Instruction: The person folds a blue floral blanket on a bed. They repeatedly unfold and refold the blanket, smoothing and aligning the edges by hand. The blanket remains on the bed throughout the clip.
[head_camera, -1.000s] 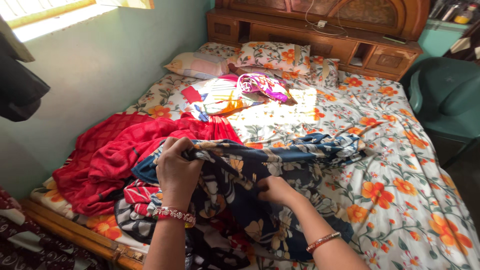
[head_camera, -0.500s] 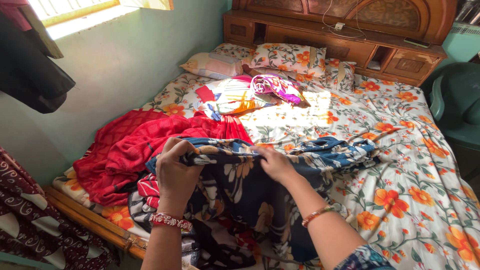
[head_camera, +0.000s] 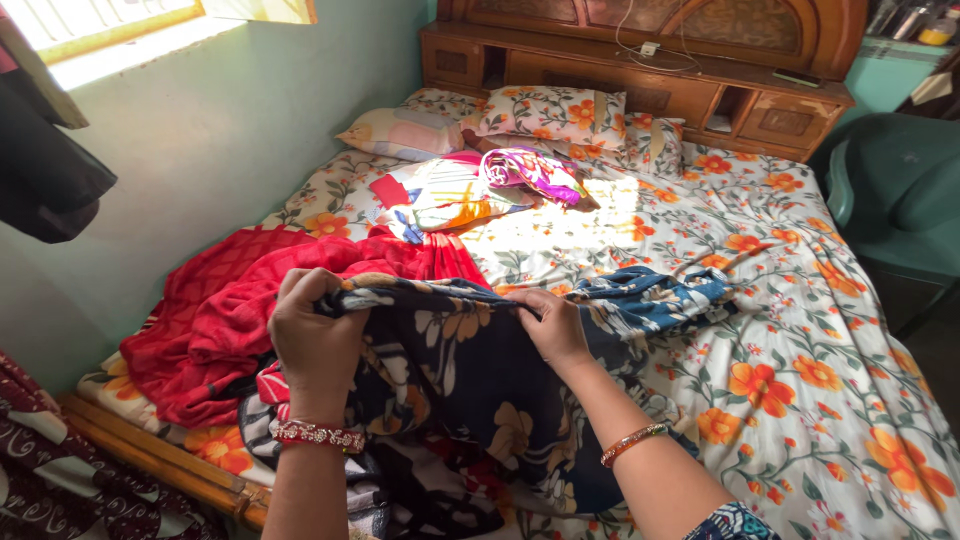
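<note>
A: Item one?
B: Dark blue floral cloth (head_camera: 470, 370), lying over the near part of the bed (head_camera: 800, 300); its top edge is stretching left to right, the rest hanging toward the camera.

A: Hands?
B: Left hand (head_camera: 315, 335) is fisting the edge's left end; right hand (head_camera: 552, 325) is pinching it further right.

A: Neighbours?
B: Red blanket (head_camera: 230, 300) is lying just left, pillows (head_camera: 545, 110) resting by the headboard.

soft matt floral cloth (head_camera: 470, 370), glossy wooden headboard (head_camera: 640, 60)
</note>
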